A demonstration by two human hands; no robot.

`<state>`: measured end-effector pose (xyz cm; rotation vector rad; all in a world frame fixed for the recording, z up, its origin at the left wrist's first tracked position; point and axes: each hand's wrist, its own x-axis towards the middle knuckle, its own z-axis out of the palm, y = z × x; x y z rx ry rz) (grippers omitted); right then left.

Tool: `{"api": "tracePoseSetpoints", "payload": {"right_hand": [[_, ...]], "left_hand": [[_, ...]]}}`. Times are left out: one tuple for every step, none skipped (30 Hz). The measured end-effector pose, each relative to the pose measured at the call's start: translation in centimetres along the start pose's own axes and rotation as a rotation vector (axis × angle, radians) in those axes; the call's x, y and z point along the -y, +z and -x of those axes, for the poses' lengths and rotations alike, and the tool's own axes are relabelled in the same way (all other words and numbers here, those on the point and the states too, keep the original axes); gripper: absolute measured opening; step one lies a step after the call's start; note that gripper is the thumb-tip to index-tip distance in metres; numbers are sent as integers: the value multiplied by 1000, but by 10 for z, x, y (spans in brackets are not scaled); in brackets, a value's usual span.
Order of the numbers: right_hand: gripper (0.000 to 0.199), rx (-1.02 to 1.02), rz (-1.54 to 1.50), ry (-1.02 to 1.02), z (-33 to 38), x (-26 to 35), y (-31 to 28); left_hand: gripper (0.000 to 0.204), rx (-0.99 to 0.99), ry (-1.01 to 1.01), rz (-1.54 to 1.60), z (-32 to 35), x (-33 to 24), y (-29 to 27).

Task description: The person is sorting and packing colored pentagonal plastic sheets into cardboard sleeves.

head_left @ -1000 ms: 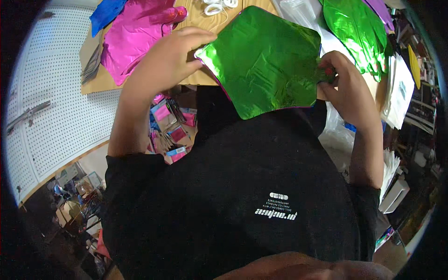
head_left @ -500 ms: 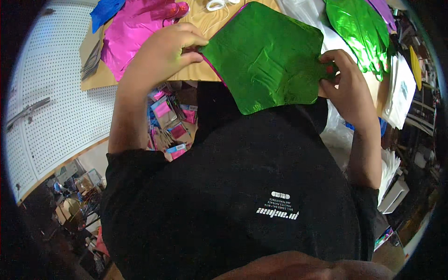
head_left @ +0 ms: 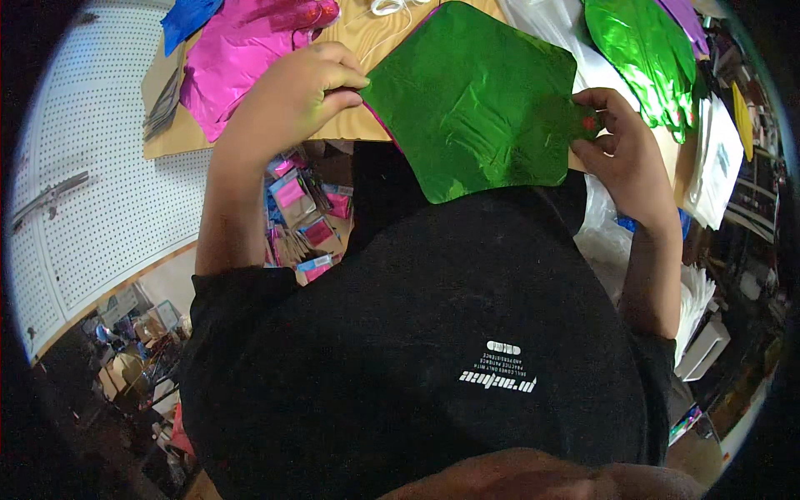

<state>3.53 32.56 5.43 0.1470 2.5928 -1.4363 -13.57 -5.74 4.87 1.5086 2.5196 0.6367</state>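
A flat, shiny green foil balloon (head_left: 475,108), roughly five-sided with rounded corners, is held up between my hands at the table's near edge. A thin strip of pink shows along its left edge. My left hand (head_left: 308,87) pinches the left corner between thumb and fingers. At the opposite corner, my right hand (head_left: 617,137) grips the foil with thumb and bent fingers. A small red patch shows by the right fingers; what it is I cannot make out. The balloon hides part of the table behind it.
Pink foil (head_left: 225,67) and blue foil (head_left: 187,25) lie on the wooden table (head_left: 354,125) at left. More green foil (head_left: 646,62) lies at right, by clear plastic. White cord (head_left: 387,8) sits at the back. Below the edge are several small packets (head_left: 317,232). A perforated white panel (head_left: 108,167) stands left.
Both hands keep their hold on the green foil balloon. It has shifted only very slightly.
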Motion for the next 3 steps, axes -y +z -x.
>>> {"api": "tracePoseSetpoints", "payload": {"right_hand": [[40, 12, -91, 26, 0, 1, -1], [40, 24, -182, 52, -1, 1, -2], [40, 23, -182, 53, 0, 1, -2]], "left_hand": [[18, 0, 10, -6, 0, 0, 0], [18, 0, 11, -6, 1, 0, 0], [18, 1, 4, -8, 2, 1, 1]]}}
